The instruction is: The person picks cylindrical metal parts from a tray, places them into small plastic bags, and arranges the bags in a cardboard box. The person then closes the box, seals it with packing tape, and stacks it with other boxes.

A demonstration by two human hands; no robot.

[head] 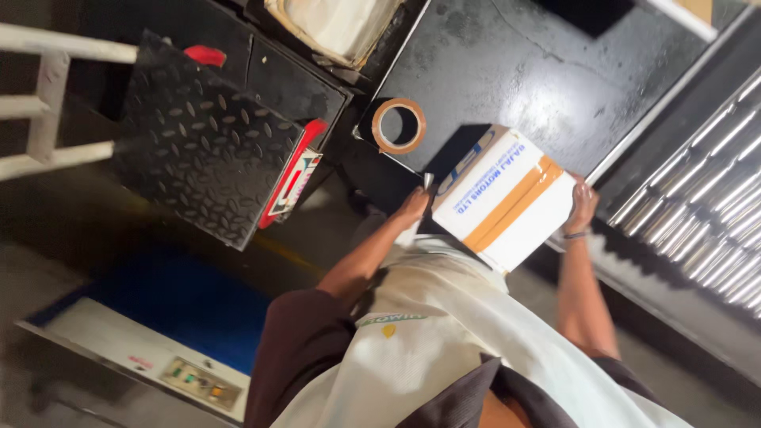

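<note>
I hold a white cardboard box [507, 198] between both hands, above the near edge of a black table [515, 63]. A strip of brown tape runs across the box, and blue print marks one side. My left hand [412, 208] presses on the box's left side; a small pale pointed thing shows at its fingertips. My right hand [583, 204], with a band at the wrist, presses on the right side. A roll of brown tape [399, 125] lies flat on the table's corner, just beyond the left hand.
A metal roller conveyor [705, 206] runs along the right. A black diamond-plate platform [198, 143] with red trim stands to the left, a blue mat [182, 309] below it. A pale bag [333, 24] sits at the top. White railing bars [47, 103] cross the far left.
</note>
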